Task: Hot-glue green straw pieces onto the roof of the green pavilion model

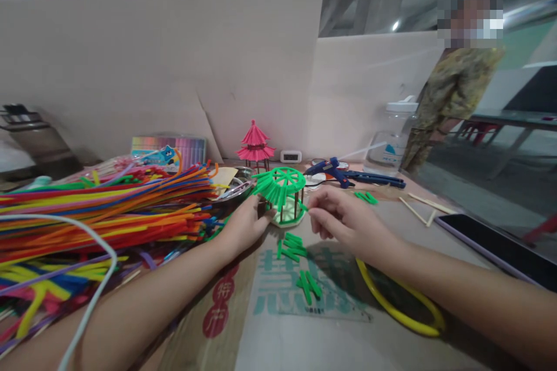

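A small model pavilion point(285, 185) stands upright on the table in front of me, with a green pipe cleaner roof, thin brown posts and a pale, green-edged base. Part of the roof is covered by slanting green strips; elsewhere its ring and spokes show. My left hand point(247, 223) grips the left side of the base between thumb and fingers. To the right, my right hand point(337, 217) pinches a short green pipe cleaner piece point(303, 207) close to the posts. Several cut green pieces point(293, 248) lie nearer to me, with more green pieces point(308, 285) below.
Bundled colourful pipe cleaners point(130, 208) fill the left, crossed by a white cable point(104, 284). Behind stand a pink pagoda point(255, 148) and a blue glue gun point(328, 171). A yellow loop point(400, 307), phone point(491, 243) and bottle point(391, 133) are right; a person point(461, 87) stands beyond.
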{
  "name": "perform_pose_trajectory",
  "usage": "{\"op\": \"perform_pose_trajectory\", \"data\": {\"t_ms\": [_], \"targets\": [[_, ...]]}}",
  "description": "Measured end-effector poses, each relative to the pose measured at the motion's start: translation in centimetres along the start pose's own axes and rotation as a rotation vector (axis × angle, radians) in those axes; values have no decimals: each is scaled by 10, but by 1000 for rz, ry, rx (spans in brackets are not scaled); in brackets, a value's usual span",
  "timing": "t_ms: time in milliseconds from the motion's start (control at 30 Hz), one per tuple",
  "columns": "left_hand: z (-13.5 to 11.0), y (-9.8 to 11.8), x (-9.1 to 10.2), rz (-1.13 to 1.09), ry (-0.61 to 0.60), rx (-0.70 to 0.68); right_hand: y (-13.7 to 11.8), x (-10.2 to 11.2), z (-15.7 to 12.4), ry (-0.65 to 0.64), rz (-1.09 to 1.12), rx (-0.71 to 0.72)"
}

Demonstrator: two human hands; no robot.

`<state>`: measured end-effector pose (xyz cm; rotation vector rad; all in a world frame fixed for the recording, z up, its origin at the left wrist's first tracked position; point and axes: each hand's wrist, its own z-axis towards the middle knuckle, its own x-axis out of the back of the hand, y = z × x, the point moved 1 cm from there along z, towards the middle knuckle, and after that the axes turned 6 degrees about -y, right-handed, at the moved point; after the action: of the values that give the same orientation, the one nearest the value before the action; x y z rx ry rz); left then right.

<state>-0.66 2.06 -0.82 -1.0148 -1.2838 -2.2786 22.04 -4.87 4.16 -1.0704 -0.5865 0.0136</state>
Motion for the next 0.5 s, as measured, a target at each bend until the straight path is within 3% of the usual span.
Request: {"op": "perform_pose_trajectory", "data": {"t_ms": [167,333,500], "targets": [[-3,8,2,43,10,-70,10,1,4,260,165,36],[-5,11,3,102,31,-144,22,-7,3,259,207,-17],[-3,13,4,104,17,-191,21,-9,1,265,-14,31]]}}
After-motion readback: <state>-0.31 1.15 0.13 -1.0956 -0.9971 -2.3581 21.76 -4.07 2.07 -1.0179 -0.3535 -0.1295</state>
